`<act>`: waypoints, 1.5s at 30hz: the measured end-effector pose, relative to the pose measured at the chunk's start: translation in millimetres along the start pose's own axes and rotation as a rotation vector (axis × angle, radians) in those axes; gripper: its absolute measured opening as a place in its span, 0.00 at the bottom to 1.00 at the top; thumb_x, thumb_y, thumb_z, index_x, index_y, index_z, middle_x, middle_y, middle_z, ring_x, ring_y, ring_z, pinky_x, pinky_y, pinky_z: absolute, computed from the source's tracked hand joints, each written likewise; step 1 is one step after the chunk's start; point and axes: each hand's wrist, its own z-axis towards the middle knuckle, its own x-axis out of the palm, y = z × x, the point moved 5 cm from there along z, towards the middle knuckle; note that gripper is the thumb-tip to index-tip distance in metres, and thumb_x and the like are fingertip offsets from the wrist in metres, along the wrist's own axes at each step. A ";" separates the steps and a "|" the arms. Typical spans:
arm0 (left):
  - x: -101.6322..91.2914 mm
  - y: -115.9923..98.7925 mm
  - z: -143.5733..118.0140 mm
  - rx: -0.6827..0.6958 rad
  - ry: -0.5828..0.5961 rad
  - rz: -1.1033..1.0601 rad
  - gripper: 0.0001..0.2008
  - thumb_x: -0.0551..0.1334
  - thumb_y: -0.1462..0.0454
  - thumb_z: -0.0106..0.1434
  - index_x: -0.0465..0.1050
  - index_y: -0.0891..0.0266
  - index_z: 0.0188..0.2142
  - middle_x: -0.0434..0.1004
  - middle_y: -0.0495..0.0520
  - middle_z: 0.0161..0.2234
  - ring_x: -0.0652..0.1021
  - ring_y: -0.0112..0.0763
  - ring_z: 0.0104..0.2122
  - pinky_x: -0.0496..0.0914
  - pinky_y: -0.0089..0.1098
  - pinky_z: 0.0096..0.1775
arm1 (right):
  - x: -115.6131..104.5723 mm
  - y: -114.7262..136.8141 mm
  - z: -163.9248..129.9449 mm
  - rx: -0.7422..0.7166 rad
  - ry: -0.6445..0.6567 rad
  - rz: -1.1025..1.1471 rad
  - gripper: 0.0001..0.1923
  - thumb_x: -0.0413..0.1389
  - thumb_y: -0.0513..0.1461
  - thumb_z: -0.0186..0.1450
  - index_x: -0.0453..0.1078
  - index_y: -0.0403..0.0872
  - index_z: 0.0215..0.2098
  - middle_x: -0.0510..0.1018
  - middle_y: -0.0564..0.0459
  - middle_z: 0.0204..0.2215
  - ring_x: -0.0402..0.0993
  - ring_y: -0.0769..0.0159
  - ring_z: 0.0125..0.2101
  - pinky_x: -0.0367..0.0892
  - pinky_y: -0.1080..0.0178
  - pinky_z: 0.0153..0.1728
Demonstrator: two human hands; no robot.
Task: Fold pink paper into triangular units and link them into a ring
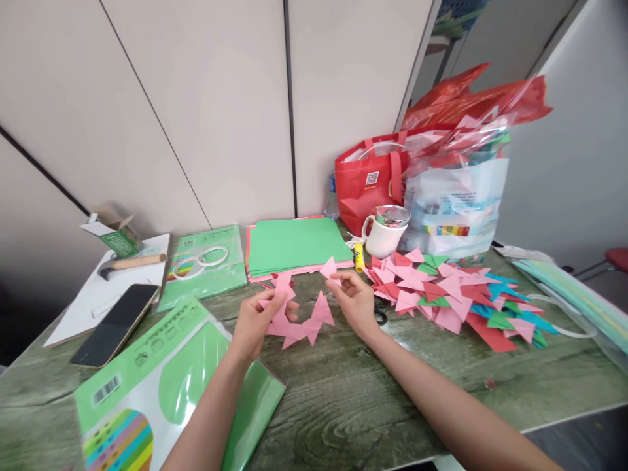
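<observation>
My left hand (255, 320) grips a curved chain of folded pink paper pieces (299, 320) just above the green wood-grain table (353, 392). A little to the right, my right hand (356, 301) pinches one loose folded pink piece (328, 268) by its lower corner, close to the chain's open end. A heap of folded paper triangles (451, 294) in pink, red, green and blue lies right of that hand. Behind both hands sits a stack of green and pink paper sheets (294, 245).
A white mug (385, 232), a yellow glue stick (358, 257), a red bag (370, 180) and a clear plastic bag (456, 196) stand at the back right. At left lie a phone (115, 324), a hammer (130, 263), tape rolls (203, 261) and a paper pack (161, 392).
</observation>
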 end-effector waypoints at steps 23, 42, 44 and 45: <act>3.8 -1.6 -1.4 0.134 0.111 0.277 0.12 0.59 0.58 0.57 0.74 0.65 0.32 0.80 0.56 0.28 0.77 0.35 0.31 0.68 0.30 0.33 | 0.4 15.6 -2.7 0.104 -0.046 0.095 0.09 0.60 0.37 0.53 0.72 0.47 0.34 0.74 0.51 0.31 0.70 0.67 0.30 0.66 0.63 0.32; 5.7 -14.4 -5.3 0.230 0.009 0.309 0.08 0.62 0.62 0.53 0.77 0.63 0.29 0.80 0.53 0.30 0.78 0.36 0.32 0.70 0.30 0.35 | 11.1 62.5 -28.0 -0.486 0.137 -0.240 0.08 0.51 0.31 0.61 0.67 0.48 0.36 0.78 0.50 0.35 0.74 0.63 0.38 0.70 0.58 0.39; 5.2 -13.3 -5.1 0.231 0.004 0.290 0.07 0.62 0.62 0.53 0.77 0.62 0.29 0.80 0.53 0.31 0.78 0.35 0.31 0.70 0.29 0.35 | 12.5 63.1 -30.6 -0.530 0.148 -0.254 0.09 0.51 0.30 0.60 0.66 0.48 0.37 0.78 0.50 0.35 0.74 0.63 0.38 0.70 0.57 0.40; 4.7 -12.8 -5.0 0.230 -0.001 0.281 0.07 0.62 0.63 0.53 0.77 0.62 0.30 0.80 0.53 0.30 0.78 0.35 0.31 0.70 0.29 0.34 | 12.6 63.4 -31.3 -0.551 0.139 -0.253 0.10 0.51 0.29 0.60 0.66 0.48 0.37 0.78 0.50 0.34 0.74 0.63 0.37 0.69 0.56 0.41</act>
